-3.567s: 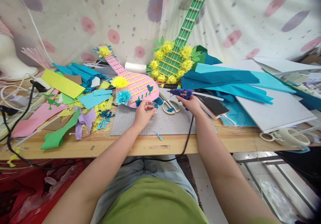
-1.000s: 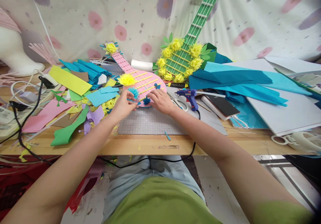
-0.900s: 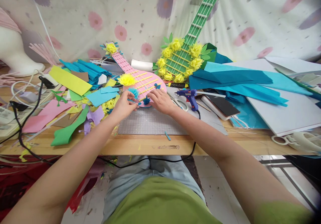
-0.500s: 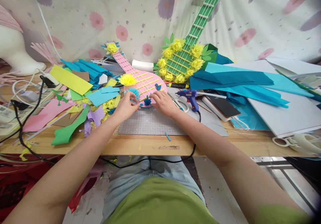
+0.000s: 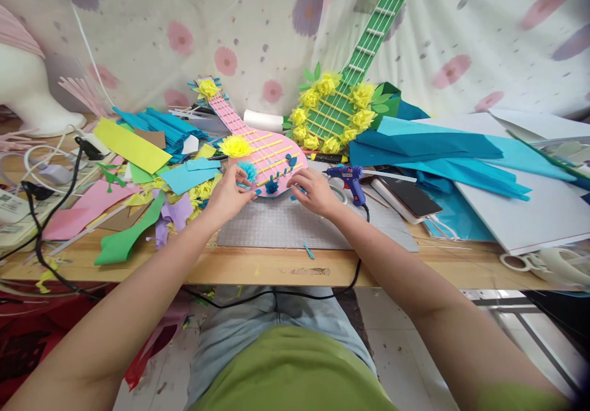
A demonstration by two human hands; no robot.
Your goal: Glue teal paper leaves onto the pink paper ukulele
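Fingers (image 5: 247, 193) of my left hand (image 5: 228, 193) are pinched together at the near rim of the pink guitar (image 5: 276, 153); whether they grip the card itself or a blue scrap, I cannot tell. Fingers (image 5: 298, 184) of my right hand (image 5: 314, 191) are bent, tips laid on the same rim further right; I cannot tell whether they clasp anything. The small blue flower (image 5: 271, 185) sits on the guitar body between the two hands, which in my judgement flank it to steady the card on either side. A larger pale-blue flower (image 5: 247, 170) and a yellow flower (image 5: 235, 146) sit further up the body. The body's lower end overlaps the far edge of the grey cutting mat (image 5: 286, 227), presumably for a flat base. The glue gun (image 5: 350, 176) stands just right of my right hand, probably parked within reach, its cord dropping over the edge of the wooden surface (image 5: 276, 268). A phone (image 5: 405, 196) lies beyond it, and a green guitar (image 5: 341, 107) leans against the backdrop.
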